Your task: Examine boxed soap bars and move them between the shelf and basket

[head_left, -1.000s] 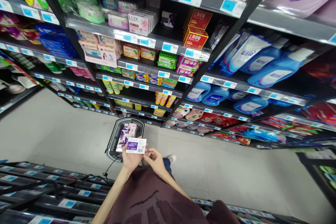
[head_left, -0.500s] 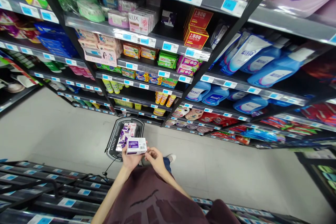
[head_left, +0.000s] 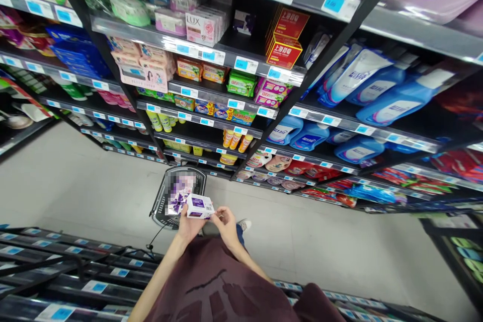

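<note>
A small white and purple box [head_left: 199, 206] is held in front of my chest by both hands. My left hand [head_left: 187, 225] grips its near left side from below. My right hand [head_left: 225, 221] pinches the box's right end with fingers closed. Just beyond the box, a dark wire shopping basket [head_left: 160, 201] stands on the floor with several similar purple and pink boxes inside.
Black store shelves [head_left: 211, 90] packed with soap boxes, bottles and blue detergent jugs [head_left: 400, 100] rise ahead and to the right. Another low shelf row [head_left: 56, 276] runs along the bottom left. Pale grey floor [head_left: 332, 246] lies between them. My shoe [head_left: 244, 225] shows near the basket.
The box has been turned in my hands, from its flat back label facing up to its purple front and side showing. The view shifted slightly downward.
</note>
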Available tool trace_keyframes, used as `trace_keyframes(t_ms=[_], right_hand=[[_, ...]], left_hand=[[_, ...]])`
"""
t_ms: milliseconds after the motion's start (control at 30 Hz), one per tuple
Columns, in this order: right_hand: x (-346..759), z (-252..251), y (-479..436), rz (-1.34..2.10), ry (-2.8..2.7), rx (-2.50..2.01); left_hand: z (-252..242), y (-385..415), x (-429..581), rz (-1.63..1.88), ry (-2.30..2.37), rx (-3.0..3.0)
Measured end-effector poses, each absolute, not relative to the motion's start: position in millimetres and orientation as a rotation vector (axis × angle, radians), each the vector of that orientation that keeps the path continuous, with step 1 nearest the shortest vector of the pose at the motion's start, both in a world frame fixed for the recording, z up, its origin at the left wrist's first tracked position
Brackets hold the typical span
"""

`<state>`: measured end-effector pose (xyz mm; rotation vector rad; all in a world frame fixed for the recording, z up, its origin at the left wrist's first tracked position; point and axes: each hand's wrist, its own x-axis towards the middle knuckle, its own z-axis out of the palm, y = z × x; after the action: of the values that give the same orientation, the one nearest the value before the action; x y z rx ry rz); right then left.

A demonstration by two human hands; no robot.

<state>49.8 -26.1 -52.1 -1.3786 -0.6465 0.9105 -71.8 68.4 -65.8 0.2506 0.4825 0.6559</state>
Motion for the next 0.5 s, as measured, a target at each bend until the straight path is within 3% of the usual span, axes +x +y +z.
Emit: trace_keyframes(t_ms=[100,300,500], right_hand=[[59,-44,-26,0.787,-0.739,-1.398],[78,-30,-25,0.966,-1.072,-1.557],[84,-37,-23,1.030,-0.704,-1.411]], left_hand=[[-64,67,-66,0.544,0.637,0.392],[-67,58,-58,0.409,0.759,0.526],[-67,57,-56,0.365,0.703,0.704]])
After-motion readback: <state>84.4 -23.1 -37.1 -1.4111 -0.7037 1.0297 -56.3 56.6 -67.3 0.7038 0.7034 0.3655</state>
